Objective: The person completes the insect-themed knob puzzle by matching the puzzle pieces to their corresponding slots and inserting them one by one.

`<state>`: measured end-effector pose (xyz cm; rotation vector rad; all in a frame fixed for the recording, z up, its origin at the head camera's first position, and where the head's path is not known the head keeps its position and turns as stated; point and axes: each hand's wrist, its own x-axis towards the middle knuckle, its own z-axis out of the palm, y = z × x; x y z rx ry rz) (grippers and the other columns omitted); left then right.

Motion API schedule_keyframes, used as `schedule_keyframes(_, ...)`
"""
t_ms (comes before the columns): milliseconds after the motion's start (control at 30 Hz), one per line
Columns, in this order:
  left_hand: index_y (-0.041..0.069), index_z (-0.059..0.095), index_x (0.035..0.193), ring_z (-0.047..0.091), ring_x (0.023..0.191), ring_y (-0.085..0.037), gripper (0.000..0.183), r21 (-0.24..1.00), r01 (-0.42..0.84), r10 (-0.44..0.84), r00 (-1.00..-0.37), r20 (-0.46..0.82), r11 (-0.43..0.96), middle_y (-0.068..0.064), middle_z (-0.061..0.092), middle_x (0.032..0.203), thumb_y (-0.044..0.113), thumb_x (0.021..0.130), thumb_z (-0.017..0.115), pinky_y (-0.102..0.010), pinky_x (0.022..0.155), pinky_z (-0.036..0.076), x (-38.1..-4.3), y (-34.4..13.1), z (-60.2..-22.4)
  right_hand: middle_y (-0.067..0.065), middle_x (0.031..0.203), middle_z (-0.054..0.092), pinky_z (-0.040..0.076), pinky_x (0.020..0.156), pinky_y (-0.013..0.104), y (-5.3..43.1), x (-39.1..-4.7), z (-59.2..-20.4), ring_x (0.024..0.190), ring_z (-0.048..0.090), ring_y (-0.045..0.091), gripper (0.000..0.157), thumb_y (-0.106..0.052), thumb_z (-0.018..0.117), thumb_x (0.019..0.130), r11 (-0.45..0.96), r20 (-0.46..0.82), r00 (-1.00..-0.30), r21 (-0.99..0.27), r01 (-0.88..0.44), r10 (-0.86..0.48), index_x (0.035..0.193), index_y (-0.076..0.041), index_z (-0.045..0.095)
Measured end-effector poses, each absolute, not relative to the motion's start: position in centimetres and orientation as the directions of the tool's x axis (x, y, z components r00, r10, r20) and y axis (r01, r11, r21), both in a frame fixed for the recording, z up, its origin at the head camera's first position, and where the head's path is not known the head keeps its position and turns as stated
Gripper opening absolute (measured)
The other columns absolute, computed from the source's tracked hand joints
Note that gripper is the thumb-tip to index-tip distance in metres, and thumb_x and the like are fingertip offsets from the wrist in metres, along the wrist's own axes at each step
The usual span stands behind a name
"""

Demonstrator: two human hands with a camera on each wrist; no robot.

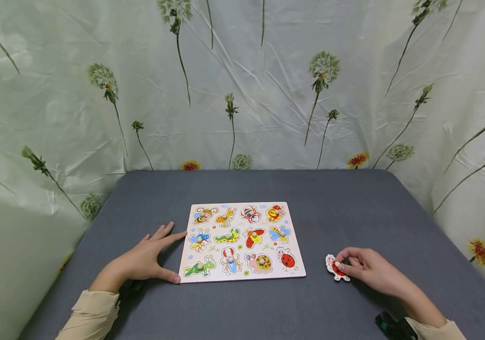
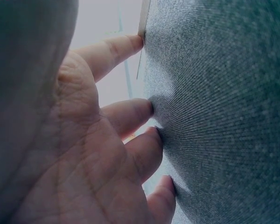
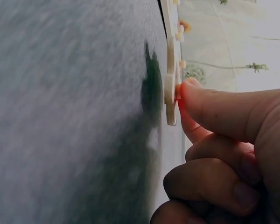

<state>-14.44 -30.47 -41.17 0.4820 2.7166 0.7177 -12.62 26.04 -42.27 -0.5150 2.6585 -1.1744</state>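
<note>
A wooden peg puzzle board [image 1: 242,278] with colourful insect pieces lies on the dark grey table. At its left side is my left hand [image 1: 149,257], fingers spread, with thumb and index fingertip touching the board's edge; the left wrist view shows these fingertips [image 2: 135,43] down at the cloth. Off the board's right side, my right hand [image 1: 372,269] pinches the small knob of a ladybug puzzle piece [image 1: 330,264]. In the right wrist view the ladybug piece [image 3: 171,93] is edge-on, slightly above the table with a shadow beside it. The board's ladybug spot [image 1: 287,259] shows a printed ladybug without a knob.
The table [image 1: 242,311] is covered in dark grey cloth. Behind and beside it hangs a pale curtain [image 1: 268,94] printed with dandelions. A dark strap device [image 1: 395,326] sits at the right wrist.
</note>
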Motion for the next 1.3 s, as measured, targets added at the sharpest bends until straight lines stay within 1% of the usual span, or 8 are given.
schedule_keyframes(133, 0.025, 0.042, 0.167, 0.011, 0.163, -0.059, 0.119, 0.516, 0.244, 0.387, -0.902, -0.190, 0.821, -0.029, 0.016, 0.177, 0.058, 0.067, 0.098, -0.083, 0.123, 0.011, -14.4, -30.5, -41.2, -0.014, 0.065, 0.039, 0.035, 0.050, 0.025, 25.0, -13.0, -41.9, 0.055, 0.034, -0.003, 0.011, -0.019, 0.074, 0.101, 0.617, -0.050, -0.912, -0.752, -0.233, -0.406, 0.106, -0.009, 0.073)
schedule_keyframes(267, 0.025, 0.042, 0.167, 0.011, 0.162, -0.059, 0.119, 0.511, 0.247, 0.387, -0.903, -0.186, 0.823, -0.029, 0.016, 0.178, 0.058, 0.067, 0.098, -0.083, 0.123, 0.012, -14.4, -30.6, -41.3, -0.012, 0.065, 0.040, 0.034, 0.051, 0.024, 23.8, -13.6, -41.5, 0.055, 0.035, -0.001, 0.016, -0.022, 0.075, 0.101, 0.623, -0.086, -0.908, -0.754, -0.211, -0.411, 0.108, -0.008, 0.072)
schedule_keyframes(367, 0.025, 0.042, 0.167, 0.011, 0.162, -0.059, 0.119, 0.511, 0.247, 0.386, -0.903, -0.186, 0.823, -0.029, 0.016, 0.177, 0.058, 0.067, 0.098, -0.083, 0.122, 0.012, -14.3, -30.7, -41.3, -0.012, 0.065, 0.041, 0.033, 0.051, 0.024, 22.9, -13.9, -41.4, 0.055, 0.035, -0.001, 0.016, -0.023, 0.075, 0.101, 0.620, -0.090, -0.899, -0.753, -0.220, -0.428, 0.107, -0.008, 0.072)
schedule_keyframes(567, 0.026, 0.042, 0.167, 0.011, 0.162, -0.059, 0.119, 0.514, 0.240, 0.382, -0.904, -0.190, 0.824, -0.029, 0.015, 0.178, 0.058, 0.068, 0.098, -0.083, 0.123, 0.011, -14.3, -30.6, -41.3, -0.011, 0.065, 0.040, 0.034, 0.053, 0.023, 21.3, -14.5, -41.1, 0.055, 0.035, -0.001, 0.015, -0.023, 0.074, 0.103, 0.598, -0.086, -0.866, -0.757, -0.265, -0.492, 0.108, -0.009, 0.072)
schedule_keyframes(700, 0.026, 0.041, 0.167, 0.011, 0.163, -0.059, 0.118, 0.511, 0.242, 0.383, -0.904, -0.190, 0.825, -0.029, 0.015, 0.178, 0.058, 0.068, 0.098, -0.083, 0.123, 0.011, -14.4, -30.6, -41.3, -0.012, 0.065, 0.039, 0.034, 0.053, 0.022, 20.3, -14.9, -41.1, 0.056, 0.035, -0.002, 0.014, -0.023, 0.074, 0.102, 0.575, -0.059, -0.849, -0.760, -0.303, -0.526, 0.107, -0.010, 0.073)
schedule_keyframes(833, 0.026, 0.041, 0.167, 0.011, 0.162, -0.059, 0.119, 0.505, 0.245, 0.383, -0.904, -0.190, 0.828, -0.028, 0.015, 0.178, 0.059, 0.068, 0.097, -0.083, 0.123, 0.011, -14.5, -30.5, -41.2, -0.012, 0.065, 0.037, 0.032, 0.054, 0.022, 19.4, -15.2, -41.2, 0.056, 0.033, -0.003, 0.014, -0.023, 0.073, 0.103, 0.551, -0.040, -0.830, -0.766, -0.333, -0.556, 0.107, -0.009, 0.073)
schedule_keyframes(1067, 0.027, 0.041, 0.167, 0.011, 0.163, -0.059, 0.119, 0.499, 0.241, 0.377, -0.906, -0.192, 0.832, -0.027, 0.015, 0.178, 0.059, 0.067, 0.098, -0.083, 0.124, 0.011, -14.5, -30.5, -41.2, -0.013, 0.064, 0.036, 0.029, 0.055, 0.021, 18.1, -15.8, -41.4, 0.056, 0.030, -0.004, 0.013, -0.025, 0.074, 0.103, 0.561, -0.038, -0.812, -0.742, -0.367, -0.582, 0.105, -0.012, 0.073)
schedule_keyframes(1300, 0.027, 0.042, 0.167, 0.011, 0.163, -0.058, 0.119, 0.508, 0.248, 0.385, -0.905, -0.183, 0.825, -0.028, 0.016, 0.178, 0.060, 0.068, 0.097, -0.083, 0.124, 0.012, -14.5, -30.6, -41.3, -0.013, 0.062, 0.036, 0.030, 0.056, 0.019, 17.2, -16.3, -41.6, 0.054, 0.031, -0.003, 0.008, -0.020, 0.074, 0.102, 0.565, -0.055, -0.798, -0.736, -0.374, -0.600, 0.103, -0.013, 0.074)
